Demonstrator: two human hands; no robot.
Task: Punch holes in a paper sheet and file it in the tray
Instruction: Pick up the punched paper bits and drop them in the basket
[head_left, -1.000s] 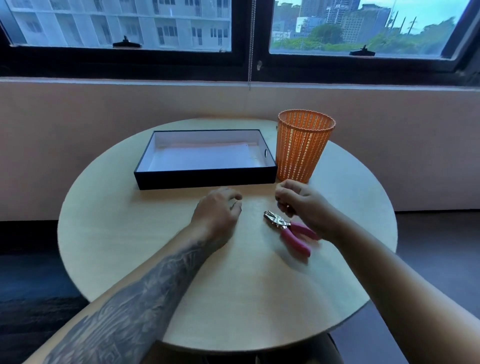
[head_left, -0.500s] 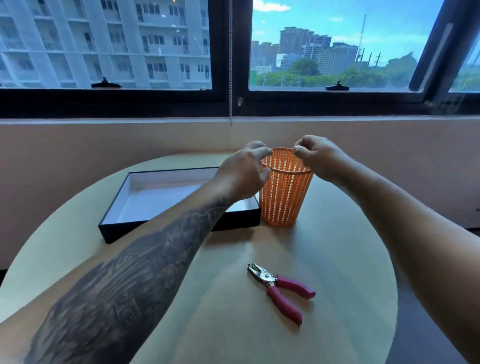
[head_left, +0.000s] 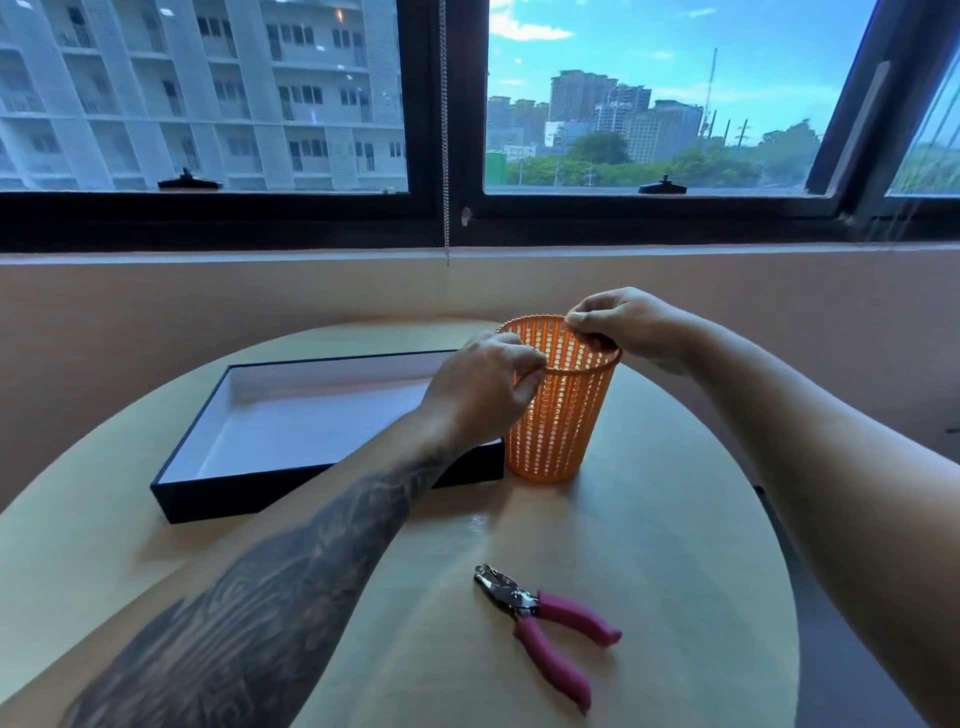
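Lying nearest the viewer, the pink-handled hole punch rests untouched on the round table, handles apart, well in front of the orange basket. Left of the basket and touching its base, the black tray holds a white sheet. Both hands pinch the basket's rim: left hand on the near-left edge, right hand on the far-right edge.
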